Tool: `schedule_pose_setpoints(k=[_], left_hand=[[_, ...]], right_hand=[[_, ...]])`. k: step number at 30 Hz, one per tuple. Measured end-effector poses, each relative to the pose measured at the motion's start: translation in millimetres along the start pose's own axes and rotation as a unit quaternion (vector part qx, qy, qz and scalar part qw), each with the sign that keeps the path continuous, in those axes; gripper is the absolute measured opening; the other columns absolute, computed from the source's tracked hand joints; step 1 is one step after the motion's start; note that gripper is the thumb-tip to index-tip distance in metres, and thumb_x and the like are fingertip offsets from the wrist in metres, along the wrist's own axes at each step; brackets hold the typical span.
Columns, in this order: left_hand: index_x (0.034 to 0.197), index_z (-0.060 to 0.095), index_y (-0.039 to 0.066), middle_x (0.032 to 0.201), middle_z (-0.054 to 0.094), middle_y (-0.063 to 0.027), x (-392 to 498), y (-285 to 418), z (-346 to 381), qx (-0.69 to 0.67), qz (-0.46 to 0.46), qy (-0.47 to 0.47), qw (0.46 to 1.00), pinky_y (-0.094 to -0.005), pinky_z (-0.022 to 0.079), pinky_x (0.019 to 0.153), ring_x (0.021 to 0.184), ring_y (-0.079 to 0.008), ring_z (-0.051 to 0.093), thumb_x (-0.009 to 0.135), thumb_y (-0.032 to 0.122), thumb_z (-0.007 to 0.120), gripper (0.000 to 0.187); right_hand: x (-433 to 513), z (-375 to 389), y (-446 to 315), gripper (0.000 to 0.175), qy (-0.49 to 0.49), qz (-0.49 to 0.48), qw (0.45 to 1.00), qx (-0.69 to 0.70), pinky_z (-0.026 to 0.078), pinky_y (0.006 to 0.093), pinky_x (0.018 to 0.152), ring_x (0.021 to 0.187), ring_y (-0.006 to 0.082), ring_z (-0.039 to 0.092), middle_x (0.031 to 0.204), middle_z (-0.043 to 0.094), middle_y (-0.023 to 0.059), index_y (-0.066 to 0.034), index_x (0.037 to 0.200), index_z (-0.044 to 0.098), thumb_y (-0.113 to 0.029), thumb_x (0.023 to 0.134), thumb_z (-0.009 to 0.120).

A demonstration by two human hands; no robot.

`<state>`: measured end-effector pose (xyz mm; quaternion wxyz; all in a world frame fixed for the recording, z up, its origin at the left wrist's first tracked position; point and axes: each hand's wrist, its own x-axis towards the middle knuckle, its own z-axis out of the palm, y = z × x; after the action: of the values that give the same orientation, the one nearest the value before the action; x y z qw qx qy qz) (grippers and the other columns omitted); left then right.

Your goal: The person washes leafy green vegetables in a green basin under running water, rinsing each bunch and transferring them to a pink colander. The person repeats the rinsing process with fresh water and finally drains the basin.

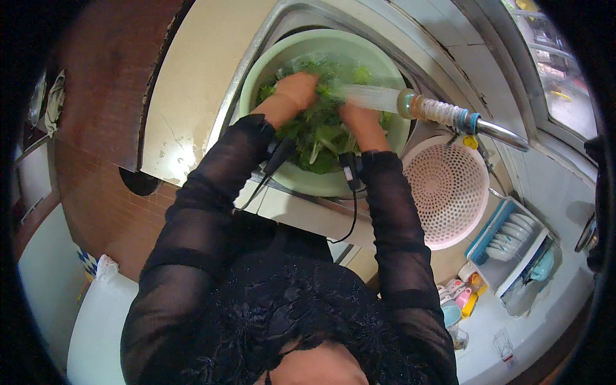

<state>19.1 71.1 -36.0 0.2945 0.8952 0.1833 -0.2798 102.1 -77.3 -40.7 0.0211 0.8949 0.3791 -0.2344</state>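
A large pale green plastic basin [288, 179] sits in a metal sink [226, 113], filled with water and leafy green vegetables [320, 144]. Both my hands reach down into it. My left hand [297, 90] lies among the leaves on the left side, its fingers blurred and partly under them. On the right side, my right hand [358, 113] is in the greens beneath the water stream, and its fingers are hidden. Water pours from the faucet's spout [409, 103] across the basin, just above my right hand.
A pink plastic colander [442, 190] stands right of the basin. Farther right are a dish rack [512, 250] holding white bowls and several colourful cups [459, 296]. Beige countertop [192, 91] with water drops extends left of the sink. A window [560, 77] is at the upper right.
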Motion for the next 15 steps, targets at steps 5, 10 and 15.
schedule_pose_setpoints(k=[5,10,15], left_hand=[[0.103,0.057,0.011,0.103,0.054,-0.0185,-45,11,27,0.054,0.089,0.038,0.994,-0.0447,0.048,0.074,0.095,-0.0367,0.054,0.072,0.018,0.061,0.032],[0.104,0.055,0.014,0.092,0.058,-0.0160,-47,12,57,0.113,0.149,0.116,0.975,-0.0455,0.048,0.068,0.086,-0.0362,0.057,0.070,0.015,0.061,0.035],[0.112,0.051,0.014,0.094,0.058,-0.0154,-14,11,16,0.000,0.111,0.062,0.992,-0.0467,0.047,0.070,0.087,-0.0383,0.056,0.069,0.014,0.064,0.044]], right_hand=[[-41,-6,-7,0.060,-0.006,0.031,1.000,-0.005,0.040,0.0456,0.089,0.105,0.0371,0.050,0.118,0.050,0.0185,-0.0111,0.122,0.044,-0.028,0.071,0.068],[-27,-6,-9,0.064,-0.039,0.069,0.997,-0.013,0.041,0.0450,0.089,0.110,0.0382,0.045,0.125,0.044,0.0177,-0.0131,0.124,0.042,-0.025,0.068,0.071],[-8,-13,8,0.065,0.030,-0.053,0.997,0.047,0.040,0.0455,0.091,0.116,0.0379,0.040,0.128,0.040,0.0185,-0.0119,0.122,0.043,-0.020,0.065,0.072]])
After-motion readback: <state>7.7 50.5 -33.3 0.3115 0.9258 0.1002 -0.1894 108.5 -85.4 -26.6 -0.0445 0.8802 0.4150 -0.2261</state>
